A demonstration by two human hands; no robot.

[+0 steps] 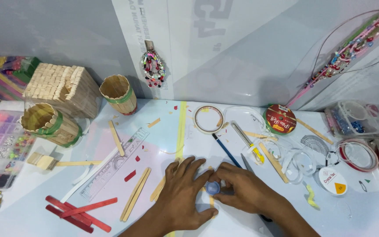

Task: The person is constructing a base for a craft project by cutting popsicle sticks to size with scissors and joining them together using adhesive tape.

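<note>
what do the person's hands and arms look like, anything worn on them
Both are bare: the left hand and right hand show no gloves, rings or watch, and the forearms carry no sleeves as far as the picture's lower edge. The fingers are uncovered, with short nails.

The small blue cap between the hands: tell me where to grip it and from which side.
Grip the small blue cap by its round side wall, coming straight down from above. It sits low on the table, walled in by the left hand and right hand, so only the top approach is open.
</note>
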